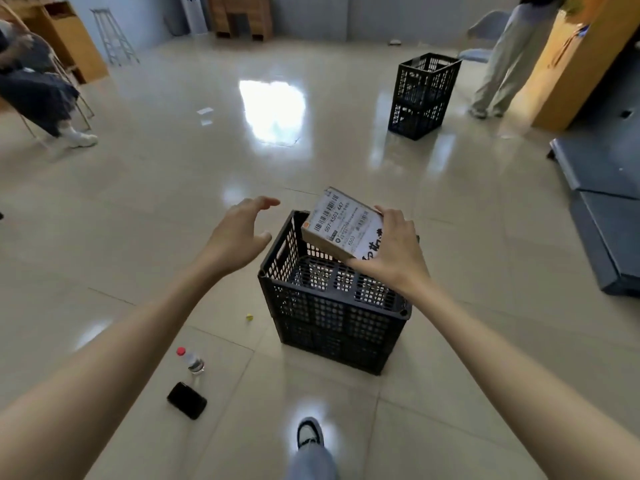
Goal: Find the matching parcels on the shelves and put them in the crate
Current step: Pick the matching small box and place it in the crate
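Observation:
A black perforated crate [332, 306] stands on the tiled floor in front of me. Above its open top, my right hand [391, 254] grips a cardboard parcel [341, 225] with a white barcode label, tilted with its far corner up. My left hand [242, 233] hovers left of the crate's rim, fingers spread and holding nothing. The crate's inside shows only its mesh bottom.
A water bottle [192, 361] and a black phone [187, 400] lie on the floor at near left. A second black crate [420, 95] stands far right, beside a standing person [502, 60]. Another person [38, 95] sits at left. Dark mats [609, 202] lie on the right.

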A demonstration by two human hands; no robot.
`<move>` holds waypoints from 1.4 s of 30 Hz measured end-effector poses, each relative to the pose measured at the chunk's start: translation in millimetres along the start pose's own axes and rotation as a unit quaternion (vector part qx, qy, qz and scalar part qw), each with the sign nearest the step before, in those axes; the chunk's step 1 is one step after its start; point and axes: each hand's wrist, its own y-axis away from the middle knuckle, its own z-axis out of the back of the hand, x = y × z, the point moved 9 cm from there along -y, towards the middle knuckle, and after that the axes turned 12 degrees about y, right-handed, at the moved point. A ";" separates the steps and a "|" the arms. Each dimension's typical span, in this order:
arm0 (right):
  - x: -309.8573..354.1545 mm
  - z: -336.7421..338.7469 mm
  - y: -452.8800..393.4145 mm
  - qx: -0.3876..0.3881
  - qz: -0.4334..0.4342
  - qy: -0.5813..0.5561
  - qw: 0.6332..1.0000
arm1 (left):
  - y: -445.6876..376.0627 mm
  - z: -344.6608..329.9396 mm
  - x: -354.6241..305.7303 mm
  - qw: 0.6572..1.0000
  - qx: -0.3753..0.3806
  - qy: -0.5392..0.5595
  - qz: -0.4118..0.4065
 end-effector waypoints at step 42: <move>-296.0 -503.3 -11.1 0.482 -0.020 0.232 0.844 | -186.4 -395.2 264.1 0.957 0.176 0.054 0.223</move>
